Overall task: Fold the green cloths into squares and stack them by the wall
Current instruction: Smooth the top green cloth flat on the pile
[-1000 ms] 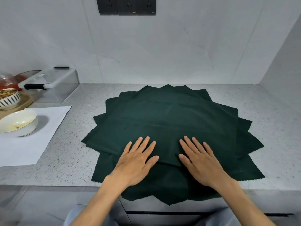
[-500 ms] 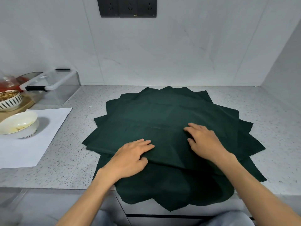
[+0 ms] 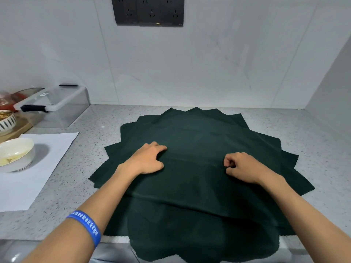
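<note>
Lay fanned in a rough star on the grey desk [image 3: 79, 188], the green cloths [image 3: 199, 141]: many sheets, corners splayed, the front ones hanging over the desk's near edge. Nowhere yet a folded square by the wall [image 3: 209, 69].

Rested on the top cloth [image 3: 190, 179], left of its middle, the left hand [image 3: 146, 160]: fingers [image 3: 161, 148] curled down into the fabric, seemingly gathering a little of it, though hard to tell whether truly pinched or only pressed. Sat to the right along the same faint crease, the right hand [image 3: 241, 168], fingers curled tightly, thumb against them, apparently nipping a small fold of the top sheet.

Judged soft, thin and light, with no stiffness: likely to drape, wrinkle and drag the sheet below along. Zigzag-cut edges, so probably no fraying, but corners easy to mismatch. Best taken at two corners of one edge, top layer only, lifted clear before folding. Risk: catching two layers at once, or disturbing the fan.

Off to the left, well apart: white paper [image 3: 38, 168], a pale bowl [image 3: 15, 152], a clear lidded box [image 3: 55, 107]. Above, black sockets [image 3: 149, 11].
</note>
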The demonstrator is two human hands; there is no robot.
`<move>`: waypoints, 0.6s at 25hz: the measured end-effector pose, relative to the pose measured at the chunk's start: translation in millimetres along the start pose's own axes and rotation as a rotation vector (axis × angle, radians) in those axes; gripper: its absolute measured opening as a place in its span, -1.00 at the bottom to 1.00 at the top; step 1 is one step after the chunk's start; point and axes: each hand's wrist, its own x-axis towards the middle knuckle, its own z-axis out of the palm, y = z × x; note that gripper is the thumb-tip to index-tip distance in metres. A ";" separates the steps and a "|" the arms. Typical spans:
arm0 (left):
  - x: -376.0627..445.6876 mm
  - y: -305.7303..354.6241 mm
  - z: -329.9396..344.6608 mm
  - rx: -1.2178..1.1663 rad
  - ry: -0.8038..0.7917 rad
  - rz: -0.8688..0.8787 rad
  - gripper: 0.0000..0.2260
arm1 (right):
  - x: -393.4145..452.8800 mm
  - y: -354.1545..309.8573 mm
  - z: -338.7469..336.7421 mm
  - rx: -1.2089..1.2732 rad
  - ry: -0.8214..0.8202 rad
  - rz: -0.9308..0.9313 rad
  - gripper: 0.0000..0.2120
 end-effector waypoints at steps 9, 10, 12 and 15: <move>3.7 -16.4 -1.3 0.094 0.261 -0.018 -0.92 | 5.3 12.8 -1.4 0.033 0.070 -0.012 -0.75; 3.4 -14.9 0.2 0.097 0.329 -0.033 -0.87 | 4.8 12.1 0.2 0.035 0.132 -0.006 -0.78; -3.3 -9.4 1.5 0.189 0.399 -0.031 -0.68 | 0.0 6.1 4.8 -0.088 0.263 0.041 -0.89; -42.7 -6.8 5.1 0.161 0.251 0.170 -0.51 | -32.1 -17.0 26.7 -0.222 0.438 -0.090 -0.62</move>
